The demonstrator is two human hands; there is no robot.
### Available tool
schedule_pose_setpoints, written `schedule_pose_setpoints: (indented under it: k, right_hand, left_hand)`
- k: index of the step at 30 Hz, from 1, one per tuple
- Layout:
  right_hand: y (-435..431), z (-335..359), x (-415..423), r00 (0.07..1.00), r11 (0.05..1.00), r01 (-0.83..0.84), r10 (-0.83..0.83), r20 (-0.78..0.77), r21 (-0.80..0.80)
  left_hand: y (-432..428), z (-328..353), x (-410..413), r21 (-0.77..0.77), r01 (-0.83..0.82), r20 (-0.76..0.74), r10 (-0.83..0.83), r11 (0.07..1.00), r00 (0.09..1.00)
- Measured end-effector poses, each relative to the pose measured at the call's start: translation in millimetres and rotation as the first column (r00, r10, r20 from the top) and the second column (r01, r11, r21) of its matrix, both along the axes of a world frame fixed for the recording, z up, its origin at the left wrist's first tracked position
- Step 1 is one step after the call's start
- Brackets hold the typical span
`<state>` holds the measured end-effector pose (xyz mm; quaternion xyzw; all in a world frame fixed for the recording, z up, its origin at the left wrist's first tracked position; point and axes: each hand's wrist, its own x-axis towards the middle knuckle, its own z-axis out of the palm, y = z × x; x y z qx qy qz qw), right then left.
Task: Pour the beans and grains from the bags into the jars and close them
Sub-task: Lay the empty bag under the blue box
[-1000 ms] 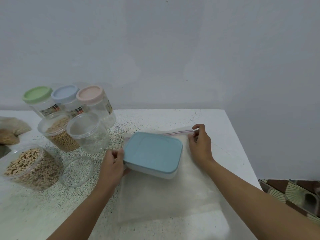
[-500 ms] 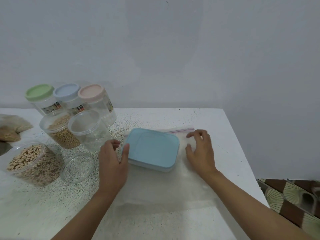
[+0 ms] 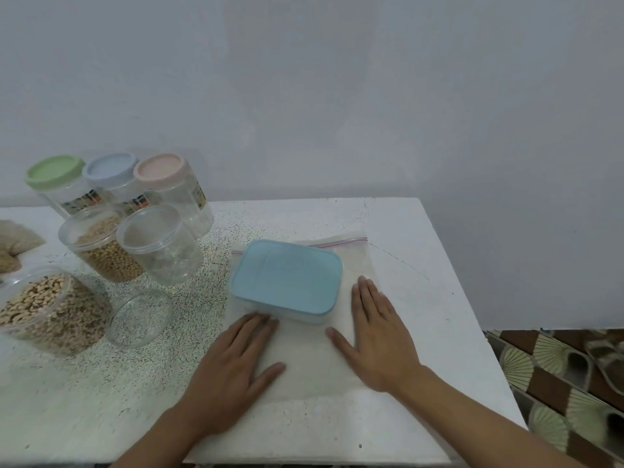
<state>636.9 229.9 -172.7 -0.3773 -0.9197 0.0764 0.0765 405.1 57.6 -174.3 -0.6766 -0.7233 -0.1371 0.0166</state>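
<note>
Far left edge: brownish grain bags, cut off by the frame. Lower left: wide clear plastic jar of pale beans, mouth open. Behind it: clear jar of tan round beans; can't tell if a clear lid is on it.

Back row by the wall, touching side by side: clear jar with green lid, clear jar with blue lid, clear jar with pink lid. All capped, contents not readable.

In front of the pink one: empty clear jar, upright, touching the tan-bean jar. Near it, towards the camera: round clear lid flat on the white speckled table, just beside the pale-bean jar.

Centre: clear zip bag with red seal strip lies flat on the table, seal at the far end. Can't tell what's inside. Rectangular plastic box with light-blue lid sits on the bag's far half, lid on.

Left hand: palm down, fingers straight, flat on the bag's near left part, fingertips at the box's near edge. Gripping nothing.

Right hand: palm down, fingers straight, thumb spread, pressing the bag just right of the box. Gripping nothing.

Far right, below the table edge: fan-patterned floor.
</note>
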Motion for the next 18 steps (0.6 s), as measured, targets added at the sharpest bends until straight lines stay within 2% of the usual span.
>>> schedule_pose_setpoints:
  k: [2, 6, 8, 10, 12, 14, 18]
  right_hand:
    - [0, 2, 3, 0.999, 1.000, 0.012, -0.012, -0.032, -0.012]
    - [1, 12, 2, 0.999, 0.994, 0.041, -0.042, -0.007, -0.100]
    - [4, 30, -2, 0.998, 0.983, 0.053, -0.057, -0.015, -0.175]
    - [9, 50, -8, 0.991, 0.960, 0.085, -0.109, -0.076, -0.268]
    - [13, 68, -18, 0.972, 0.946, 0.126, -0.179, -0.155, -0.299]
    - [17, 80, -29, 0.938, 0.941, 0.171, -0.246, -0.243, -0.293]
    - [14, 100, -50, 0.796, 0.917, 0.119, -0.317, -0.516, -0.379]
  left_hand:
    - [-4, 2, 0, -0.002, -0.009, 0.053, 0.009, 1.000, 0.999]
    - [-4, 13, -4, 0.053, -0.106, 0.359, 0.080, 0.993, 0.930]
    - [-3, 23, -10, 0.070, -0.187, 0.561, 0.117, 0.980, 0.819]
    - [2, 37, -17, 0.033, -0.288, 0.751, 0.166, 0.957, 0.639]
    - [7, 54, -24, -0.018, -0.347, 0.851, 0.197, 0.938, 0.487]
    - [10, 74, -32, 0.000, -0.366, 0.869, 0.182, 0.931, 0.461]
    - [8, 114, -51, 0.116, -0.381, 0.854, 0.104, 0.917, 0.510]
